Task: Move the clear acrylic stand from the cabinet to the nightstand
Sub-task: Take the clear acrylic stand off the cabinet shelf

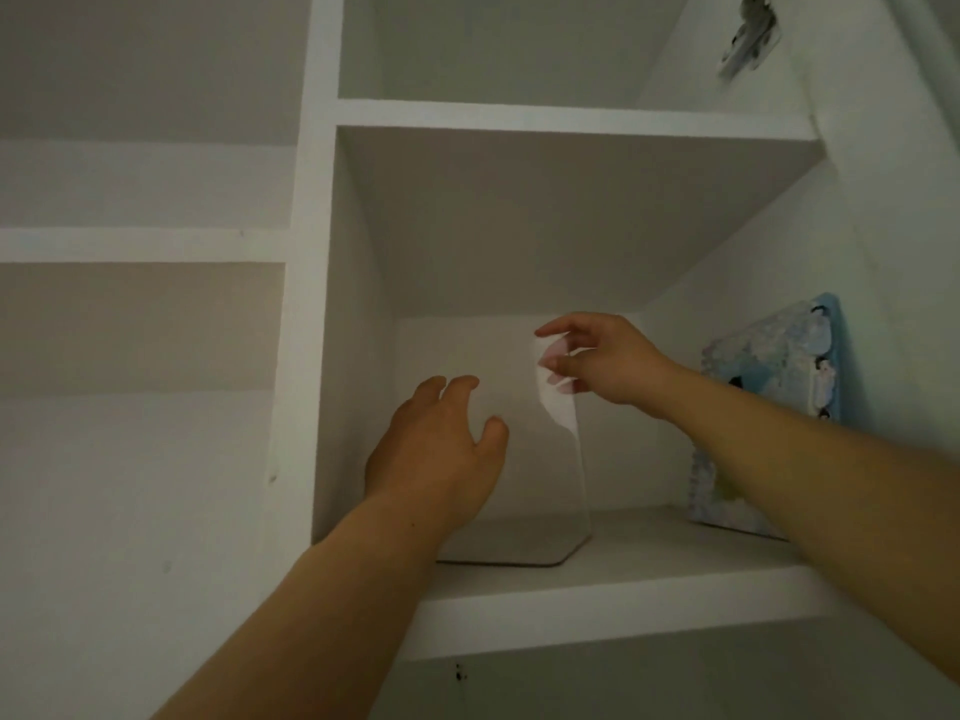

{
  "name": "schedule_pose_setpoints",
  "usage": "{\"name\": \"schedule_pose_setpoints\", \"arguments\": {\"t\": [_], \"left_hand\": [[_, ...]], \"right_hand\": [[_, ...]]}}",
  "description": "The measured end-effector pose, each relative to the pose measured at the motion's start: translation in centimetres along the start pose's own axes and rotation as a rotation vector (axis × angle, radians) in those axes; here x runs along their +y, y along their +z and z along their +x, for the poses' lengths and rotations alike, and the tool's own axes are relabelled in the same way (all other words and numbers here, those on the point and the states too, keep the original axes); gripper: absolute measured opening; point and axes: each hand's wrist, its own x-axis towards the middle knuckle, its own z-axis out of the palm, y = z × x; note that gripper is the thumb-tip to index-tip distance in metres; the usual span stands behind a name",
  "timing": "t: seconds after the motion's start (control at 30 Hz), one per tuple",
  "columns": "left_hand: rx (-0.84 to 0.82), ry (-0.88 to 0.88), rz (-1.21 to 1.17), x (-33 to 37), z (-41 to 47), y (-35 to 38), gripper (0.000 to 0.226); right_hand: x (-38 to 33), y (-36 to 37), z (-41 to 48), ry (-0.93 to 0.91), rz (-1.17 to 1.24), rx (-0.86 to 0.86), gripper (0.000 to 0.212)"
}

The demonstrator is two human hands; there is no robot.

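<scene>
The clear, upright, rigid acrylic stand (pixel 563 459), probably light and slippery, is pinched at its top edge by the right hand (pixel 602 363); the left hand (pixel 436 449) hovers open.

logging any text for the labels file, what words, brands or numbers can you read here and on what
None can be read.
The blue patterned box at the right of the cabinet shelf shows small printed figures, too blurred to tell any lettering.
The clear acrylic stand, with the right hand at its top edge and the left hand open beside it, bears no visible text.
</scene>
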Motion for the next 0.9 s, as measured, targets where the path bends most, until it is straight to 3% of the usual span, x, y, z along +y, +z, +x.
{"name": "schedule_pose_setpoints", "arguments": {"t": [0.13, 0.53, 0.73, 0.9], "left_hand": [[-0.067, -0.008, -0.049, 0.4, 0.1, 0.5, 0.057], [-0.065, -0.004, -0.127, 0.9, 0.0, 0.3, 0.064], [-0.077, -0.004, -0.155, 1.2, -0.5, 0.2, 0.060], [-0.078, 0.003, -0.166, 0.9, -0.6, 0.3, 0.061]], "right_hand": [[-0.1, -2.2, -1.2, 0.004, 0.078, -0.016, 0.024], [-0.6, -3.3, -2.3, 0.044, 0.063, -0.030, 0.027], [0.0, -1.4, -3.3, -0.055, -0.253, 0.143, 0.059], [0.0, -0.6, -4.0, -0.066, -0.477, 0.140, 0.086]]}}
